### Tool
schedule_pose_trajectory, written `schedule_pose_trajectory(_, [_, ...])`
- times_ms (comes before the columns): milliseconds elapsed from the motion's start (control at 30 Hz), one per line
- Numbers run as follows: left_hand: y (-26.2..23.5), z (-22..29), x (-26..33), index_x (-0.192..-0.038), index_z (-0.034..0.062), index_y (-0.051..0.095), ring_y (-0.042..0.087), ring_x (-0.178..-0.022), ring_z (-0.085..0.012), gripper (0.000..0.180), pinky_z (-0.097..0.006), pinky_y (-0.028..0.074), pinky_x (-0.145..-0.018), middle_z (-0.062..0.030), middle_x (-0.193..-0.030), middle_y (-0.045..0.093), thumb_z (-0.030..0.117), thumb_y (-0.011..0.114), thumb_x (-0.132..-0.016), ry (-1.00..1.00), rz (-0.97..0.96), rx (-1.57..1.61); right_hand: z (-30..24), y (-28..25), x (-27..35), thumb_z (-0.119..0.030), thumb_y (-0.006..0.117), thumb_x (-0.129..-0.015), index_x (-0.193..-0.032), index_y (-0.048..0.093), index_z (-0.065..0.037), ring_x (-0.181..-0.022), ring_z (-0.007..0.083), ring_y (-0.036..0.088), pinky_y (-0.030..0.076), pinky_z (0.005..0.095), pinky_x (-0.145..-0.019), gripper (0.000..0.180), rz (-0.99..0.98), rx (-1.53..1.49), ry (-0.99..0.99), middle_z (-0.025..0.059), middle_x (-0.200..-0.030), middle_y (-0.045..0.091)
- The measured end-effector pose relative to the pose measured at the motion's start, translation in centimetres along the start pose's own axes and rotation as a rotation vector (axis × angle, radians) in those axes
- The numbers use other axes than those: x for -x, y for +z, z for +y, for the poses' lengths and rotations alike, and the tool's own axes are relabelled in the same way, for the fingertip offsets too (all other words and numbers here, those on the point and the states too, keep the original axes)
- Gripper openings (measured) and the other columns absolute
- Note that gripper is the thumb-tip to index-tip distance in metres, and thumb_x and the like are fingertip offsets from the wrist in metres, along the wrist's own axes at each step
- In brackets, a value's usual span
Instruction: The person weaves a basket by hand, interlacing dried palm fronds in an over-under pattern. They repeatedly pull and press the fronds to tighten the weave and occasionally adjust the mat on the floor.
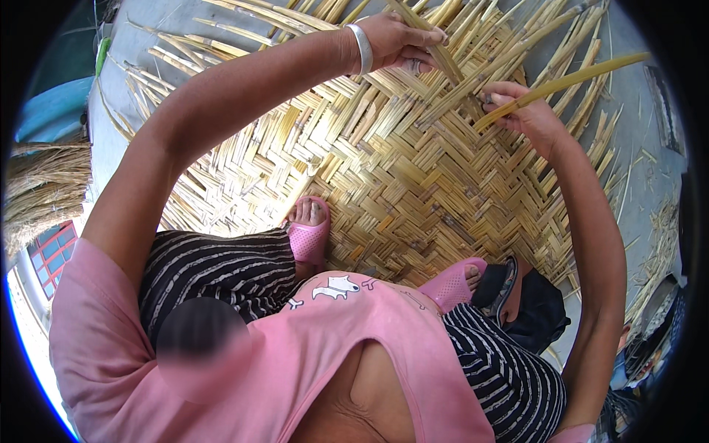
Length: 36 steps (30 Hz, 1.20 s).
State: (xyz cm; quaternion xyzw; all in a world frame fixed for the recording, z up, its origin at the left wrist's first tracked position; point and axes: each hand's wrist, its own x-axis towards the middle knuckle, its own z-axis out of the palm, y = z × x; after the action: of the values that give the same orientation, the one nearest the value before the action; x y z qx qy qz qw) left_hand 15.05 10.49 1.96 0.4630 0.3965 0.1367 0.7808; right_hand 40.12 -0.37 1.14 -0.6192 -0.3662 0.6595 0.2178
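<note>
A wide woven mat (413,177) of flat, yellow-brown split-cane strips lies in front of me, with loose strip ends fanning out along its far and side edges. At its far edge my left hand (399,44), with a silver bangle at the wrist, is closed around a cane strip (445,63) that slants down to the weave. To the right, my right hand (526,117) is closed on another cane strip (583,81), whose free end sticks out to the right. Parts of the right fingers are hidden behind that strip.
My feet in pink slippers (309,240) rest on the near part of the mat. A black bag (535,314) lies beside the right foot. Bundled dry stalks (48,181) stand at the left. Cane scraps (657,244) litter the grey floor (642,133) on the right.
</note>
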Motion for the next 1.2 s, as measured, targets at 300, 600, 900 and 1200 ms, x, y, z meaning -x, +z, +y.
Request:
schedule_pose_trajectory(300, [2.2, 4.0, -3.2, -0.105, 0.0028, 0.062, 0.064, -0.075, -0.0154, 0.026, -0.027, 0.054, -0.066, -0.0070, -0.089, 0.067, 0.024, 0.058, -0.090, 0.041, -0.312, -0.163, -1.7, -0.1, -0.1, -0.032, 0.066, -0.082, -0.105, 0.060, -0.008, -0.071, 0.0045, 0.050, 0.040, 0.0212, -0.061, 0.033, -0.223, 0.306, -0.037, -0.0051, -0.082, 0.057])
schedule_pose_trajectory(600, [3.4, 2.3, -4.5, -0.103, 0.0086, 0.061, 0.063, -0.070, -0.0156, 0.021, -0.030, 0.051, -0.061, -0.0042, -0.082, 0.066, 0.023, 0.060, -0.088, -0.052, -0.213, 0.062, -0.8, 0.9, -0.3, -0.036, 0.062, -0.086, -0.098, 0.061, -0.011, -0.067, 0.0032, 0.047, 0.038, 0.0199, -0.056, 0.028, -0.048, 0.337, -0.048, -0.0074, -0.074, 0.054])
schedule_pose_trajectory(900, [2.8, -0.4, -3.9, -0.103, 0.0028, 0.062, 0.064, -0.077, -0.0127, 0.030, -0.025, 0.053, -0.069, -0.0053, -0.086, 0.065, 0.027, 0.063, -0.086, -0.185, -0.208, -0.143, -0.1, 1.8, 0.0, -0.030, 0.061, -0.085, -0.085, 0.059, -0.004, -0.066, 0.0068, 0.045, 0.040, 0.0259, -0.059, 0.027, 0.100, 0.340, -0.147, -0.0040, -0.070, 0.051])
schedule_pose_trajectory(1200, [3.2, -1.5, -4.1, -0.102, 0.0051, 0.062, 0.059, -0.072, -0.0096, 0.030, -0.024, 0.051, -0.069, -0.0003, -0.080, 0.061, 0.031, 0.064, -0.086, -0.202, -0.198, -0.139, 1.8, 1.2, -0.7, -0.027, 0.061, -0.086, -0.078, 0.055, -0.001, -0.063, 0.0085, 0.039, 0.038, 0.0266, -0.059, 0.028, 0.204, 0.407, -0.300, -0.0013, -0.063, 0.044])
